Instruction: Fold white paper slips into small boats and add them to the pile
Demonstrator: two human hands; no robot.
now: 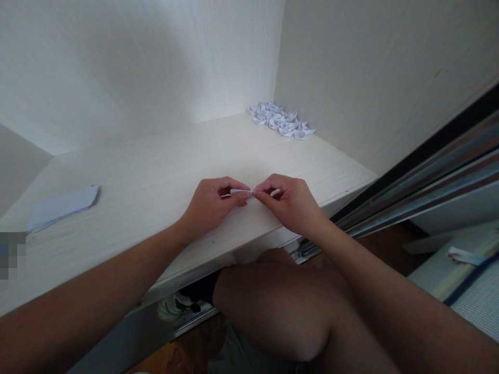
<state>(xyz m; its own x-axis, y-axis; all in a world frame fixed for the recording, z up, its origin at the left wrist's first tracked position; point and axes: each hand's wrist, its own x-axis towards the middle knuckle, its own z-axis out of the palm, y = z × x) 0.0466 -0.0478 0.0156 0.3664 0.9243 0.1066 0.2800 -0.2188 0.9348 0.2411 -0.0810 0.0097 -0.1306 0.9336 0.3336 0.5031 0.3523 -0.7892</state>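
Note:
A small folded piece of white paper (236, 191) is pinched between my two hands, just above the front part of the white shelf (156, 171). My left hand (216, 201) is closed on its left end, thumb in front and fingers behind. The fingertips of my right hand (287, 200) pinch its right tip, and both hands nearly meet there. Most of the paper is hidden by the fingers. At the back right corner lies a pile of small folded white paper shapes (283, 120) with pointed ends.
A stack of white paper sheets (64, 206) lies on the shelf's left side. Pale panels (136, 62) rise behind and to the right. Dark sliding-door rails (421, 171) stand at the right. My bent leg (280, 306) is below the shelf's front edge.

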